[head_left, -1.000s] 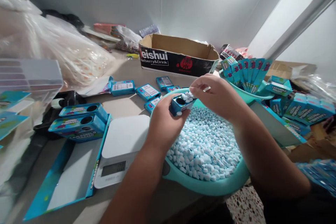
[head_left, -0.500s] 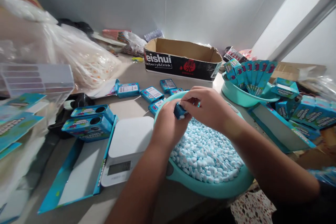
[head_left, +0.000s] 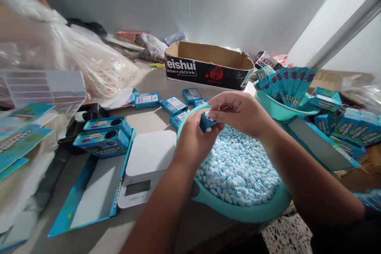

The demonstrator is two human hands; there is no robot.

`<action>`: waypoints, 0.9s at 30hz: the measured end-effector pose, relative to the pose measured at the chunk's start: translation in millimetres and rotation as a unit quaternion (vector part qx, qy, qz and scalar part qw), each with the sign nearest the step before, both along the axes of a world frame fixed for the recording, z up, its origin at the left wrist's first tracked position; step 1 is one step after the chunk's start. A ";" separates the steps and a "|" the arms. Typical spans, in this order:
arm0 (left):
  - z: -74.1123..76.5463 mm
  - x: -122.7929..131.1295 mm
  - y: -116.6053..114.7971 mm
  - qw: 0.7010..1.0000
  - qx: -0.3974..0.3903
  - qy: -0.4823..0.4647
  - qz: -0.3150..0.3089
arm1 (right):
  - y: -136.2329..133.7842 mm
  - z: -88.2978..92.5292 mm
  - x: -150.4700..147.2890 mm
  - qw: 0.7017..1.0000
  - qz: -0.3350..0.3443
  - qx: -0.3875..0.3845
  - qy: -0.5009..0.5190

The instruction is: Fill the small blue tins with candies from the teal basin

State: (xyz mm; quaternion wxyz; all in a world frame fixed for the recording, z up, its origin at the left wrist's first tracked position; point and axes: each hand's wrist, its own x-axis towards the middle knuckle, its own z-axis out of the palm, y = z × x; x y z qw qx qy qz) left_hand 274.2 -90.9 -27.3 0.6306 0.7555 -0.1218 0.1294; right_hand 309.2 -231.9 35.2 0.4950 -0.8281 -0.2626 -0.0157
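Since a second ago, when a heap of white pieces sat in plain sight on one end of the small blue container (head_left: 205, 122) and its round opening showed dark, the right hand (head_left: 239, 111) has come over the top; the heap is now largely out of sight, and whether it has gone inside or lies behind the fingers cannot be told; the work in hand is judged to be at the opening, with loading not shown as finished. The left hand (head_left: 196, 141) is clamped around the container, which is over the far left part of the teal basin (head_left: 253, 215) of pale blue-white pieces (head_left: 238, 170); the right thumb and fingertips are close at its top, but whether they pinch a piece is not discernible; one loose piece (head_left: 208, 129) shows on the container's near side, beside the left fingers. Left of the basin is the white scale (head_left: 151, 152), its reading indistinct; beyond it two blue containers with round openings (head_left: 102, 142) rest at the far end of a blue tray (head_left: 98, 196); the black carton (head_left: 208, 75) stands behind; the chief obstruction is the right hand itself, masking the opening; the basin's rim is close below.
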 end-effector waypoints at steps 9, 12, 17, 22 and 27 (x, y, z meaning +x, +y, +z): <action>4.2 -2.5 2.0 1.000 0.020 0.004 0.019 | -0.4 -1.7 3.0 0.999 0.017 0.017 -0.024; 4.2 -2.3 1.7 0.999 0.042 0.000 0.032 | 0.1 -0.4 1.2 0.998 0.036 0.035 -0.026; 5.0 -2.1 1.3 0.998 0.051 0.000 0.030 | -3.8 4.7 -1.7 0.974 0.083 -0.100 -0.184; 7.8 -4.2 2.7 0.999 0.033 0.028 0.025 | -8.2 3.7 -1.5 0.960 0.066 -0.111 -0.249; 8.6 -5.2 2.9 0.999 0.036 0.027 0.014 | -4.9 3.8 -3.8 0.949 -0.001 -0.155 -0.276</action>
